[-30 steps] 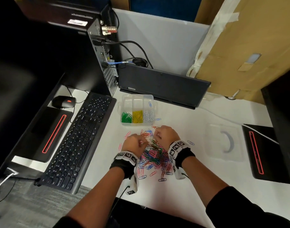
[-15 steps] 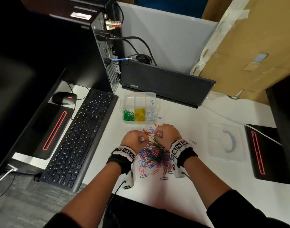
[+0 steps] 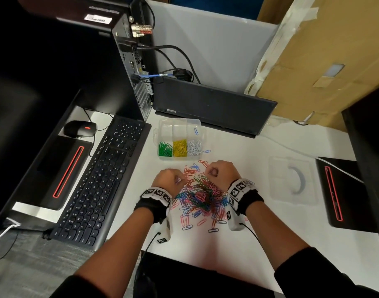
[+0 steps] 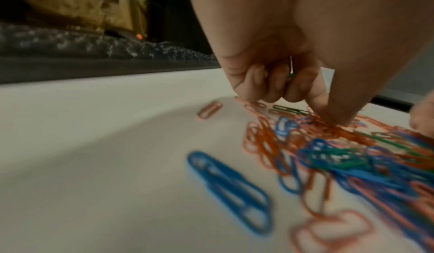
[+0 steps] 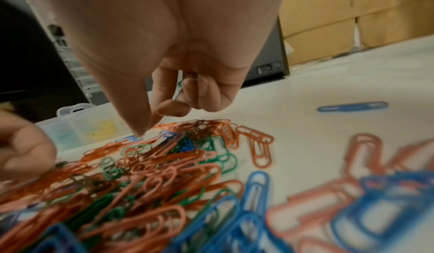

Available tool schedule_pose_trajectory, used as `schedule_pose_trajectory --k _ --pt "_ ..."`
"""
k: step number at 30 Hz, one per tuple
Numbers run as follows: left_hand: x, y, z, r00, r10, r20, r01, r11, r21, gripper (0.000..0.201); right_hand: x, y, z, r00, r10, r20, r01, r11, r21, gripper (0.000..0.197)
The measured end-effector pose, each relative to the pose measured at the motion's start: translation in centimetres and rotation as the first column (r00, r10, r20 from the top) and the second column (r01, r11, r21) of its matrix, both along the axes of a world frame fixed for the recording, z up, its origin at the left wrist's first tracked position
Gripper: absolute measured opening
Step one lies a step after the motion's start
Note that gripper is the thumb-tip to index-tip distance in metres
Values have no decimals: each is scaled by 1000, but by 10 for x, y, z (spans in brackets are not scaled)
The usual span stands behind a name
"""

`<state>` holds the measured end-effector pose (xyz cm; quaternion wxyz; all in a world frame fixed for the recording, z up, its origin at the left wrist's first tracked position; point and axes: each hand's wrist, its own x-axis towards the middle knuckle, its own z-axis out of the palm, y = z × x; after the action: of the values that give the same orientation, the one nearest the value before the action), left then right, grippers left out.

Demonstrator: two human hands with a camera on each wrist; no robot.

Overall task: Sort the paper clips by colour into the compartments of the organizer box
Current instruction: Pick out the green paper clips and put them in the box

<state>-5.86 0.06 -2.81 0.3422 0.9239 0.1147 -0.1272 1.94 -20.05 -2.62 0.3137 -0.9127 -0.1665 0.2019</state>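
The paper clips point(image 3: 202, 197) lie in a mixed heap of orange, pink, blue and green on the white worktop point(image 3: 259, 229), toward its near edge, with strays scattered around it. The organizer box point(image 3: 160, 131) stands beyond the heap, toward the far edge; its near row holds green, yellow and white clips in separate compartments, and one blue clip lies in a far compartment. The left hand point(image 3: 167, 181) sits at the left side of the heap, fingers point(image 4: 272, 88) curled into the palm around at least one clip, of which a green and white sliver shows in the left wrist view; thumb and forefinger reach down into orange clips. The right hand point(image 3: 219, 171) sits at the far right side, fingers point(image 5: 206, 92) likewise curled over a few clips, thumb and forefinger closing near a blue one. Judgement: the clips are light, stiff wire with a slick coating, and prone to hooking one another, so each is best pinched across its flat loops and lifted clear slowly. A clear lid point(image 3: 293, 179) lies toward the right edge.
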Motion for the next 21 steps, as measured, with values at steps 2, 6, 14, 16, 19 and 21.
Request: schedule_pose_trajectory --k 2,6,14,16,19,21 --pt "3 1 2 999 -33 4 33 999 15 8 -2 4 2 999 35 22 -33 997 -63 8" --pt "13 -15 8 989 -138 52 136 989 57 7 -6 12 6 1000 2 8 0 985 -172 5" --pt "22 -38 4 969 -245 35 234 953 194 15 -4 12 11 995 -4 -101 -19 975 -220 9" --pt "22 -38 4 970 -240 42 226 950 217 14 -4 10 11 995 15 -99 -36 975 -220 11" --pt "22 -34 1 971 -232 66 212 952 221 15 -4 4 12 994 -24 -103 13 994 -107 13" --pt "21 -32 -1 965 -256 58 237 945 226 20 -1 -2 10 989 -65 -129 64 998 -14 11"
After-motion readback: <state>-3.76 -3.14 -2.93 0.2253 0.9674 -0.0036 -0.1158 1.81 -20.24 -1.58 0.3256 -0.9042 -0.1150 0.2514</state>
